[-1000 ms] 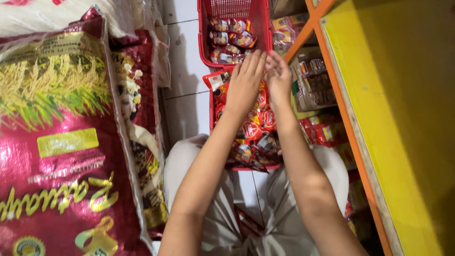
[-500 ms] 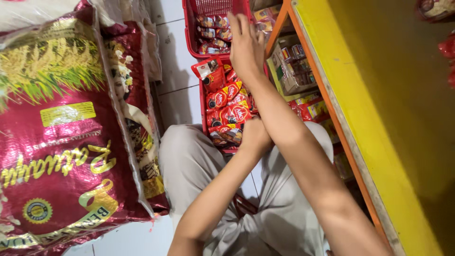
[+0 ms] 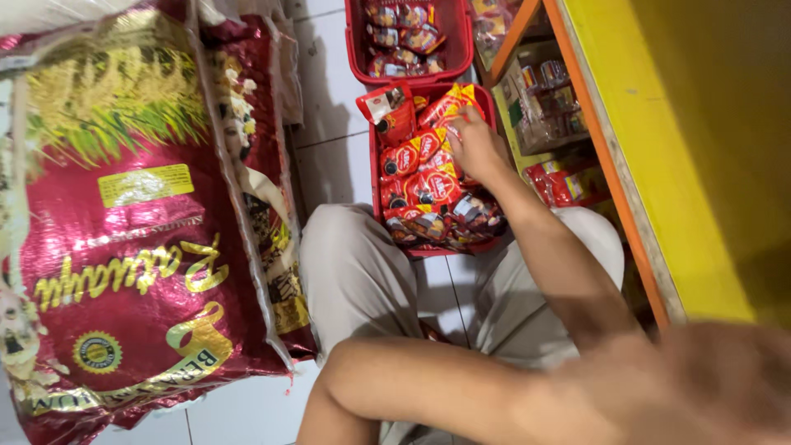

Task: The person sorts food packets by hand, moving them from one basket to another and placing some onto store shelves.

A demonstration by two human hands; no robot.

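Left hand is lost in blur beyond the bare forearm (image 3: 428, 387), so I can't tell its state. Right hand (image 3: 474, 148) curls fingers-down on the small glossy red sachets (image 3: 420, 173) in the near red plastic basket (image 3: 376, 177); any pinch is hidden. I judge the sachets light, floppy and slick, so pinch a sealed edge.

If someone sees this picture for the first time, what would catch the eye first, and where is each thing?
First, the big magenta rice sack with gold lettering, which fills the left side and stands on the white tiled floor. Next, the red basket of red sachets at top centre, between the person's knees, where one hand rests on the sachets. On the right runs a bright yellow shelf with an orange edge.
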